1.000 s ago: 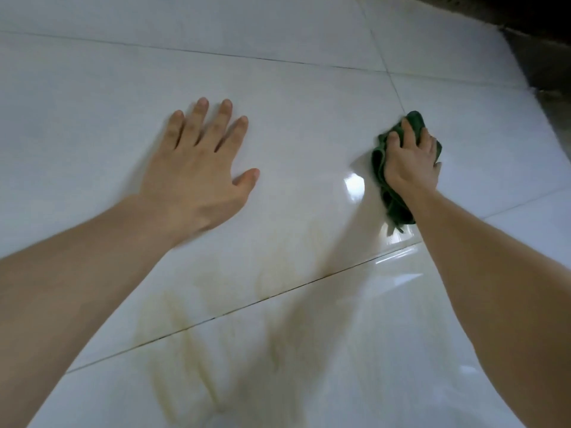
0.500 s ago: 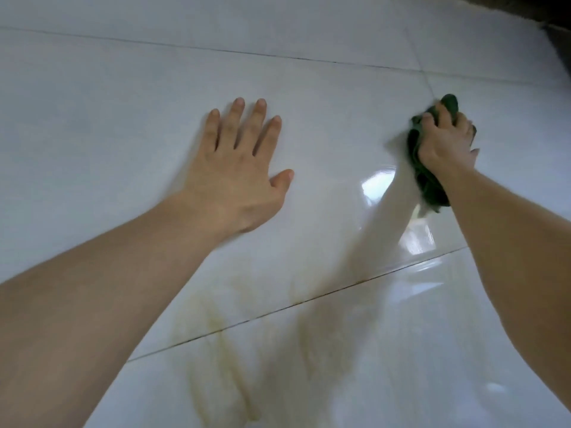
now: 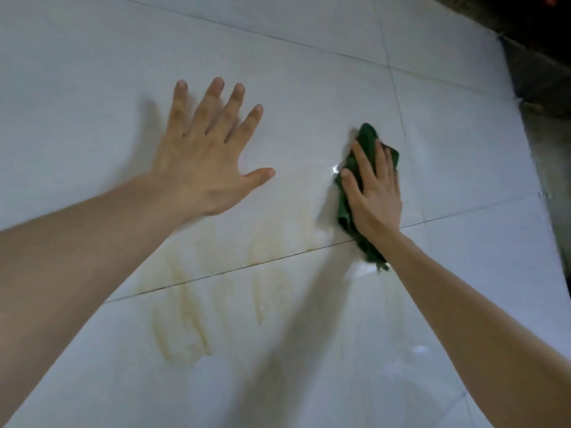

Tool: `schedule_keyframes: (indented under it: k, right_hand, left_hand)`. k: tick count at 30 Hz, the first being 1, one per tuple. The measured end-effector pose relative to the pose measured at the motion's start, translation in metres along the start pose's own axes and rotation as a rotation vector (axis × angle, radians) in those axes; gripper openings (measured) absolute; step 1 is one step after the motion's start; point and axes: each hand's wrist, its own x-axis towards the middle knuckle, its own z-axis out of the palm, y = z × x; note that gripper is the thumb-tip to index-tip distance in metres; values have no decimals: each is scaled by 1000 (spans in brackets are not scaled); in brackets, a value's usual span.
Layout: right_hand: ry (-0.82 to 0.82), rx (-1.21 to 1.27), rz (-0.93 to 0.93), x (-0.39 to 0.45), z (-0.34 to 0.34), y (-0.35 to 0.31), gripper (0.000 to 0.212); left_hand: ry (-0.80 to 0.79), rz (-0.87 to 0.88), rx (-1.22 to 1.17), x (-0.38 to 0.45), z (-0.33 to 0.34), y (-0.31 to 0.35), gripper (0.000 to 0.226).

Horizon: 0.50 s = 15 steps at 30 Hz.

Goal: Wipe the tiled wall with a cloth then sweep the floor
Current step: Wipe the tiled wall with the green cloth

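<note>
Green cloth is mostly hidden under my right hand, only its edges poking out at twelve and six o'clock. My fingers lie nearly straight, pressing it flat on the tiled wall. No writing anywhere that I can read. Left hand sits at nine o'clock, spread wide on the tiles. Yellowish streaks below are blurry.

You face a home washroom or kitchen wall, glossy white tiles, yellowish stains below their grout line.
</note>
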Motion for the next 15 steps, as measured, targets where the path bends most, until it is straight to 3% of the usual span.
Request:
schedule_keyframes:
  k: [2,3,6,7,8,10,12,13,15]
  right_hand:
    - [-49,-29,-191,-8,2,3,56]
    - [-16,-9,-102,-3,-3,13,55]
    - [60,82,511,17,-11,40,52]
    - [70,85,563,17,-9,30,51]
    - [98,79,495,12,-5,14,51]
    - [139,76,168,-10,5,-21,53]
    - [58,19,-29,-31,12,-24,54]
    - [34,16,7,-29,9,-15,54]
    - [30,95,336,-14,-2,6,53]
  left_hand:
    - [-35,-52,-13,-5,5,0,82]
    - [-33,-55,-1,-6,8,0,83]
    - [-10,-42,41,-6,9,1,83]
    - [-25,-28,45,-4,8,4,83]
    - [-49,-9,41,0,8,8,81]
    - [-106,14,28,11,7,21,78]
    - [-124,-5,16,16,8,29,77]
    - [-116,-11,5,17,10,32,77]
    - [-95,-2,4,15,12,35,77]
